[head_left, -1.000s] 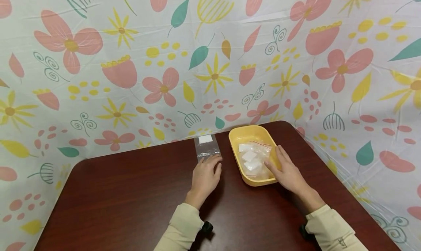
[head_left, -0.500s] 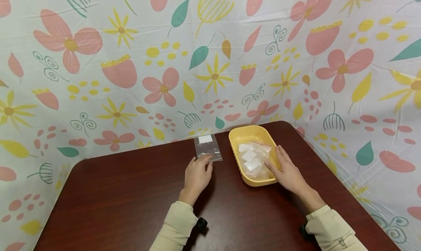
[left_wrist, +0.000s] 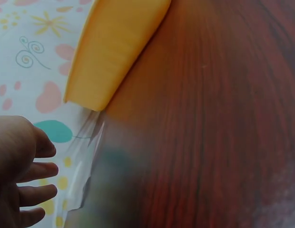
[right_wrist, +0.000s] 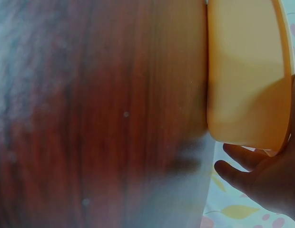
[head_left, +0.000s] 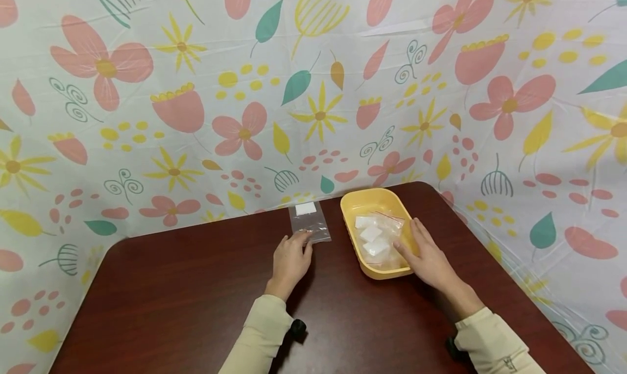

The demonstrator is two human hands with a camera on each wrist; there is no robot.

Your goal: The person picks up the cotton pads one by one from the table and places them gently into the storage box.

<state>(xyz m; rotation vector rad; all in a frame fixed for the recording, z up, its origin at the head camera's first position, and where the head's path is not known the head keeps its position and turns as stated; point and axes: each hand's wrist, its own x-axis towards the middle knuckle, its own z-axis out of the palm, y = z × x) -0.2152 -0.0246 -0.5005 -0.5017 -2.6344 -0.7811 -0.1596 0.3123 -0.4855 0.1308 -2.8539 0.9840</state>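
A clear plastic zip bag point(head_left: 313, 228) lies flat at the table's back edge, with a white rectangle point(head_left: 306, 208) at its far end. My left hand point(head_left: 290, 261) is at the bag's near left corner, fingers loosely extended; the left wrist view shows the fingers point(left_wrist: 39, 194) spread with nothing between them. Whether a fingertip touches the bag, I cannot tell. On the right stands a yellow plastic basket point(head_left: 350, 220) holding several clear bags point(head_left: 377, 238) with white pieces. My right hand point(head_left: 433, 262) holds its right wall, thumb inside the rim, other fingers outside.
The dark brown wooden table point(head_left: 196, 287) extends to the left and front of the hands. A floral curtain point(head_left: 264, 91) hangs directly behind the table and along its right side, close to the basket.
My left hand has drawn back to the left and slightly toward me, uncovering the bag's near edge. The right hand and basket keep their place.
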